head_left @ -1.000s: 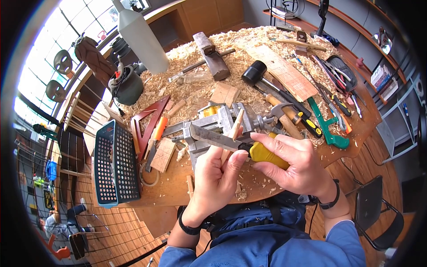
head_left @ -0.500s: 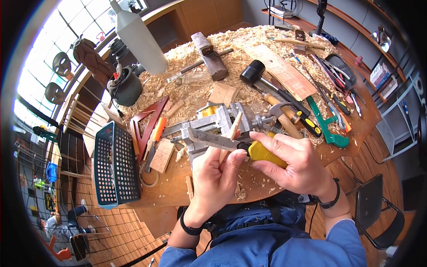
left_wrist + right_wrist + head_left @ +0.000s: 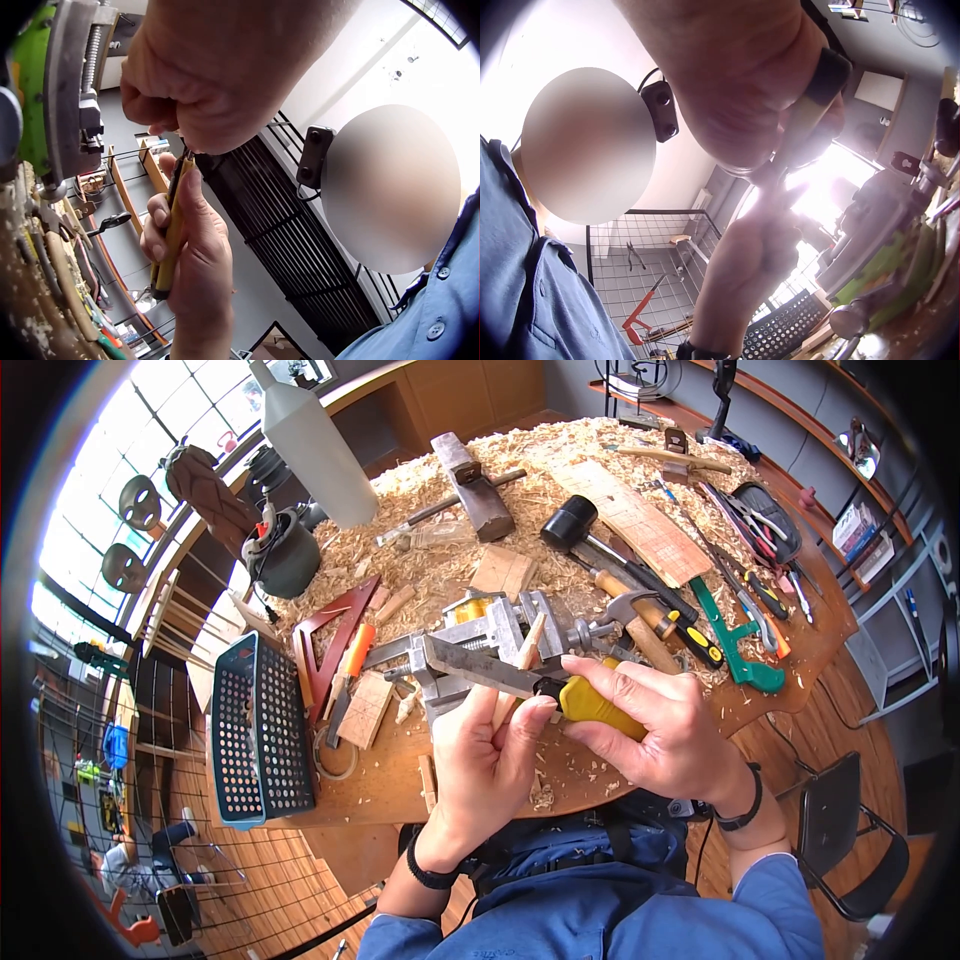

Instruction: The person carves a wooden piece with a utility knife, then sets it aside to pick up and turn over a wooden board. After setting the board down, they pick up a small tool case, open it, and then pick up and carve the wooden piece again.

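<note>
Above the front of the workbench, my left hand grips a slim wooden stick whose pale, whittled end points up and away from me. My right hand holds a knife by its yellow handle; it shows in the left wrist view too, fingers wrapped round the knife. The broad steel blade points left and crosses the stick just above the left fingers. My left thumb lies right at the base of the blade, near the handle. The stick's lower part is hidden in the left hand.
Beyond the hands is a metal vise. A perforated basket stands left, near an orange-handled knife and a wood block. A black mallet, a hammer and a green-handled saw lie right. Wood shavings cover the back.
Both hands keep their grips in nearly the same place. The blade dips a little, then tilts back up, and the stick's tip shifts slightly.
</note>
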The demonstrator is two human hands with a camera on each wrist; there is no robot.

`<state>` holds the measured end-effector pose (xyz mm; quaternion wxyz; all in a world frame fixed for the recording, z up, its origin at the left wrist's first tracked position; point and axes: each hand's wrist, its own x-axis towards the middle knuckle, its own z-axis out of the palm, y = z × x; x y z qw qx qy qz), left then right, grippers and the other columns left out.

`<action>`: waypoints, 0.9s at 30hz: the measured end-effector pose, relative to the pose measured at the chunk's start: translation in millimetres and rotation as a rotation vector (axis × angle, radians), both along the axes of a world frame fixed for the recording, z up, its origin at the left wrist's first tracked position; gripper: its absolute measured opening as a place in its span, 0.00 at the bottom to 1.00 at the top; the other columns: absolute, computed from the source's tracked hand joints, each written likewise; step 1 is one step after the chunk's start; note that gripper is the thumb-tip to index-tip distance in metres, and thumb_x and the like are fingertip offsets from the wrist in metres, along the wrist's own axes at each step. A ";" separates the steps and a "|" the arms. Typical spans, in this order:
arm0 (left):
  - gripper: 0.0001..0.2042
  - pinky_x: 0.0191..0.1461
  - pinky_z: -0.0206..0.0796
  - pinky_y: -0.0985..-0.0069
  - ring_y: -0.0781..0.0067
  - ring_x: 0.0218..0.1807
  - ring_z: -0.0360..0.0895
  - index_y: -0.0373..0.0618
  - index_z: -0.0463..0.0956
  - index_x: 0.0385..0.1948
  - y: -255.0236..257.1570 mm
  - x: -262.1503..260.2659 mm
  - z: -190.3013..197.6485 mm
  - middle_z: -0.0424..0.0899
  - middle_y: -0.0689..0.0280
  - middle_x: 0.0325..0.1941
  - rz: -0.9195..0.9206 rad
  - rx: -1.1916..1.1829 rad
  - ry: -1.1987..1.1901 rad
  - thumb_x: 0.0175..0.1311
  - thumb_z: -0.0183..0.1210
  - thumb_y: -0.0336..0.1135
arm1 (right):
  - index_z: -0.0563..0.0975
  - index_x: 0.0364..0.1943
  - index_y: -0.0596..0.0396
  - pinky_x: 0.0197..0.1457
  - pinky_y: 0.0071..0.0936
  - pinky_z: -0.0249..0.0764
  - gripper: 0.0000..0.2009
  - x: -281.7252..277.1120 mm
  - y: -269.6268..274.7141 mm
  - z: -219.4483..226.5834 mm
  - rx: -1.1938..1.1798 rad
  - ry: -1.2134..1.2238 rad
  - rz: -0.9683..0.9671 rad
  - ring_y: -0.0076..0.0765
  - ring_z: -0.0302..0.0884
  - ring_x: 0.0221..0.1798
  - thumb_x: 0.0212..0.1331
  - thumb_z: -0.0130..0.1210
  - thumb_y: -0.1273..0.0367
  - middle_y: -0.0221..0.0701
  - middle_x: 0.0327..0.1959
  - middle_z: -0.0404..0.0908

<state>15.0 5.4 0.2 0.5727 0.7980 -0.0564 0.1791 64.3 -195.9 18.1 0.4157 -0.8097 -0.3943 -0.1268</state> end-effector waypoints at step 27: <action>0.13 0.28 0.59 0.82 0.86 0.22 0.62 0.35 0.81 0.52 1.5 4.4 -1.2 0.73 0.72 0.19 -0.033 0.069 -0.137 0.69 0.65 0.29 | 0.79 0.61 0.63 0.30 0.36 0.76 0.27 0.8 -1.7 0.1 0.007 -0.007 0.022 0.45 0.82 0.28 0.59 0.71 0.63 0.41 0.30 0.82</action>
